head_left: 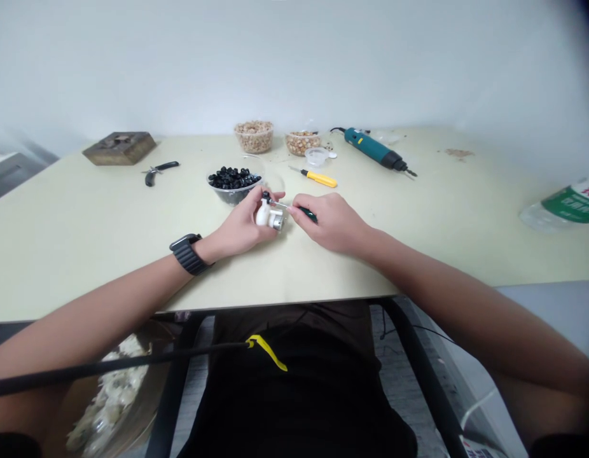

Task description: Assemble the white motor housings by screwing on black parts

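My left hand [240,226], a dark watch on its wrist, is closed around a small white plastic part with a silver metal cylinder [263,217] on its right side. A small black piece [266,196] sits at the top of this part. In my right hand [339,219] is a screwdriver with a dark green handle [308,214]. Its thin metal shaft points left, and the tip meets the black piece or lies very close to it; exact contact is unclear. Just behind my left hand stands a clear bowl [233,194] filled with small black pieces.
Two clear tubs [254,145] [301,150] of small tan pieces stand at the back, beside a small clear cup [316,156]. A yellow-handled screwdriver [322,179], a green rotary tool [373,149], cutters [156,171], a block [120,152] and a bottle [568,203] lie around.
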`<state>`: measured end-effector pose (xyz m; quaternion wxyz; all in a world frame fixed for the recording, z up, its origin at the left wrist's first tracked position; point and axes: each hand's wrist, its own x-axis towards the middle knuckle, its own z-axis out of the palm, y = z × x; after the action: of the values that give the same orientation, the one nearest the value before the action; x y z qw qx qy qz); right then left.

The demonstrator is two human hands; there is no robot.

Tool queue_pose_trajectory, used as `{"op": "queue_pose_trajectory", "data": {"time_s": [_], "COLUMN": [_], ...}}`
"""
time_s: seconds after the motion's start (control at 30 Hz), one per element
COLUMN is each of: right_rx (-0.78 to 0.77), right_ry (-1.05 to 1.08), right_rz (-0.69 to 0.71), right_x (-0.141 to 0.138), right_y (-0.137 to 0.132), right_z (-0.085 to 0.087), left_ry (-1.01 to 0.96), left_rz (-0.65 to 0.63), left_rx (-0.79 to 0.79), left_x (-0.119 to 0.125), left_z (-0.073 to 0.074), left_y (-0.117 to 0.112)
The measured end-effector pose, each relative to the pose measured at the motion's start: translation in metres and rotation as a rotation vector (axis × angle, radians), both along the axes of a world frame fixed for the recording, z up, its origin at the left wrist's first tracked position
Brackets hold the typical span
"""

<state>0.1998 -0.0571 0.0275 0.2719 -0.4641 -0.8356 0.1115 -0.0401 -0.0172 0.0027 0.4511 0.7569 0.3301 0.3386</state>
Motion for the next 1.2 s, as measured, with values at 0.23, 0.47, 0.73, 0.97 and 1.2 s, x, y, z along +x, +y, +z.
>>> {"op": "queue_pose_trajectory", "data": {"time_s": [0.23, 0.47, 0.73, 0.97, 1.2], "right_rx": [0.009, 0.148, 0.302, 0.225, 0.171], "right_ry": [-0.007, -0.183, -0.417, -0.221, -0.171], "right_rz": [-0.021, -0.004, -0.101, -0.051, -0.043], "right_x": [0.000, -0.001, -0.002, -0.002, -0.001], "right_y": [-0.001, -0.002, -0.007, -0.005, -0.005], "right_z": [0.001, -0.001, 0.004, 0.002, 0.004], "left_ry": [-0.024, -0.029, -0.061, -0.082, -0.047], "left_rz": [-0.007, -0.008, -0.032, -0.012, 0.008], "left_rx": [0.044, 0.063, -0.003, 0.084, 0.074], "left_x": [0.001, 0.001, 0.002, 0.005, 0.005], "left_z": [-0.002, -0.003, -0.001, 0.009, 0.004], "left_y": [0.000, -0.003, -0.013, -0.017, -0.012]}}
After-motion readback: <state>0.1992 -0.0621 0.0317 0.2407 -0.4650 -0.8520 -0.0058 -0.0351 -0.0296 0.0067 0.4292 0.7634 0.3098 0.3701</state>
